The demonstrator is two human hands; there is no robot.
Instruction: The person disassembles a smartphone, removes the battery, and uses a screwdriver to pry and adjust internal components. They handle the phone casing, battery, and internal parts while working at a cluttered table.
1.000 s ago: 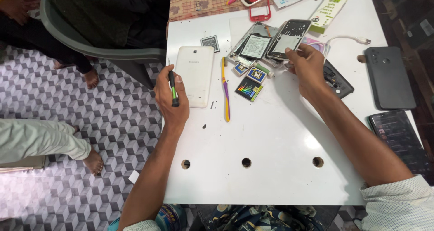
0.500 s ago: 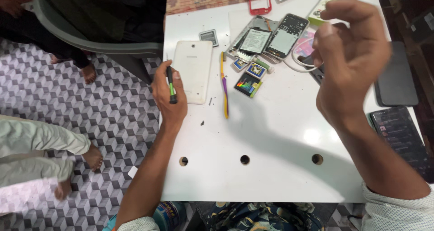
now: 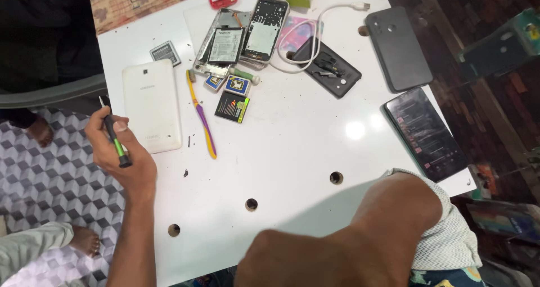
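Note:
My left hand (image 3: 121,155) rests at the left edge of the white table (image 3: 292,163), shut on a black and green screwdriver (image 3: 115,141) with its tip pointing up. Just right of it a white tablet (image 3: 152,104) lies back side up. A yellow and purple toothbrush (image 3: 202,118) lies beside the tablet. My right forearm (image 3: 337,242) crosses the bottom of the view, bent at the elbow. The right hand itself is out of frame.
Two opened phones (image 3: 244,34), small batteries (image 3: 232,98), a white cable (image 3: 306,25), a black back cover (image 3: 326,68), a dark phone case (image 3: 398,48) and a dark phone (image 3: 426,132) lie on the table. Another person's foot (image 3: 84,239) is on the patterned floor at left.
My right hand lifted off the phone parts, rose toward the camera and dropped out of view. My left hand, still holding the screwdriver, drew back slightly to the table's left edge.

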